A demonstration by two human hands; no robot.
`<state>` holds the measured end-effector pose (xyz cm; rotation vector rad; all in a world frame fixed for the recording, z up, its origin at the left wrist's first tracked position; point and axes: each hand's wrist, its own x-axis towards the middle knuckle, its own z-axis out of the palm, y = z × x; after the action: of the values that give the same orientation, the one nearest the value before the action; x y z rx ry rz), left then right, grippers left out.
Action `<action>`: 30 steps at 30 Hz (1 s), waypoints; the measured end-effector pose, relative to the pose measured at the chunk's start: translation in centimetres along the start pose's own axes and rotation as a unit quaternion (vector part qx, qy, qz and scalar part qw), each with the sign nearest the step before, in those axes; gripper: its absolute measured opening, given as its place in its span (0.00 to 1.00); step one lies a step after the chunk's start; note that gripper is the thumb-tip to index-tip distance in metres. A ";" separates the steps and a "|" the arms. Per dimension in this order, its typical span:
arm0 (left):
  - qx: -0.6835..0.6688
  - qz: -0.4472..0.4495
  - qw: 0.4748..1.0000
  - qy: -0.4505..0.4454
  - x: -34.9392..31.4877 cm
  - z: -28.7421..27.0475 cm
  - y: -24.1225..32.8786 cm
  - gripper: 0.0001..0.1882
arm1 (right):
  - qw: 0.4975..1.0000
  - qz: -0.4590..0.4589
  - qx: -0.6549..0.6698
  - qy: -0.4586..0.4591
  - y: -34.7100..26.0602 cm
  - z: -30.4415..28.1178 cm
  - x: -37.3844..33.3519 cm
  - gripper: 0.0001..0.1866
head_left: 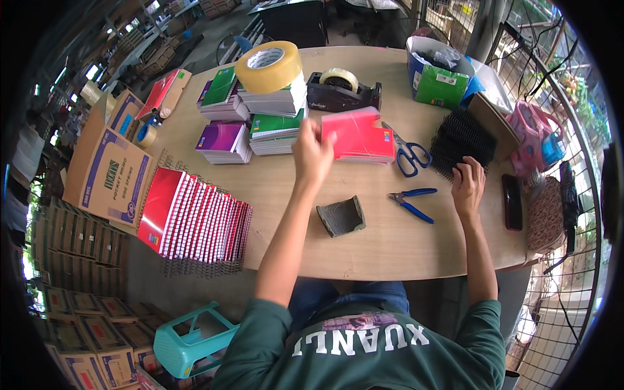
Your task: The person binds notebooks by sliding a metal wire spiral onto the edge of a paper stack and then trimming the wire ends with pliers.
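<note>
My left hand (312, 153) is closed on the left edge of a red notebook cover (350, 122), which is blurred by motion. It is just over a stack of red notebooks (364, 144). At the right, my right hand (468, 185) has its fingers bent at the near edge of a pile of black spiral binding coils (463, 140); whatever is between the fingertips is hidden. Blue-handled scissors (411, 158) and blue-handled pliers (414, 200) lie between my hands. A small grey open-topped block (342, 216) sits nearer to me.
Coil-bound red notebooks (198, 218) stand in a row at the left, by a cardboard box (110, 172). Stacked green and purple notebooks (223, 142), a tape roll (270, 65) and a tape dispenser (343, 93) are farther back. A phone (512, 201) lies near the right edge.
</note>
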<state>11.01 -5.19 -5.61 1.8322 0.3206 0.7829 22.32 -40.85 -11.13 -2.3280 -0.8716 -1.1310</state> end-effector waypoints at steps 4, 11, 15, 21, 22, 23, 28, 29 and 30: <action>-0.187 -0.183 0.943 -0.205 -17.6 -0.6 3.7 0.34 | 0.983 0.053 0.134 -0.118 2.0 -0.3 -0.5 0.19; 0.112 0.098 0.985 -0.093 -18.4 -5.7 -1.2 0.23 | 0.884 0.117 0.372 -0.257 -7.7 -6.2 0.5 0.18; 0.116 0.116 0.985 -0.046 -20.4 -4.3 -0.5 0.15 | 0.845 0.113 0.406 -0.328 -12.5 -7.9 -0.9 0.15; 0.099 0.108 0.989 0.004 -21.6 -2.7 -0.4 0.15 | 0.852 0.094 0.412 -0.311 -14.3 -7.7 -1.5 0.12; 0.101 0.105 0.989 0.005 -21.7 -2.7 -0.4 0.15 | 0.844 0.106 0.420 -0.315 -14.4 -7.8 -1.4 0.11; 0.103 0.105 0.989 0.007 -21.8 -2.6 -0.4 0.15 | 0.835 0.101 0.436 -0.320 -14.6 -7.9 -1.2 0.11; 0.115 0.116 0.986 0.018 -21.5 -2.5 -0.2 0.14 | 0.800 0.071 0.485 -0.345 -14.4 -8.1 -0.8 0.09; 0.113 0.111 0.987 0.019 -21.5 -2.5 -0.2 0.14 | 0.806 0.072 0.482 -0.336 -14.4 -8.0 -0.9 0.09; 0.111 0.106 0.988 0.019 -21.6 -2.5 -0.1 0.14 | 0.811 0.073 0.480 -0.327 -14.5 -7.9 -1.2 0.08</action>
<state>-6.80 -15.34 -13.01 2.0874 0.2461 0.9607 7.44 -35.50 -6.19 -1.7809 -1.0991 0.2633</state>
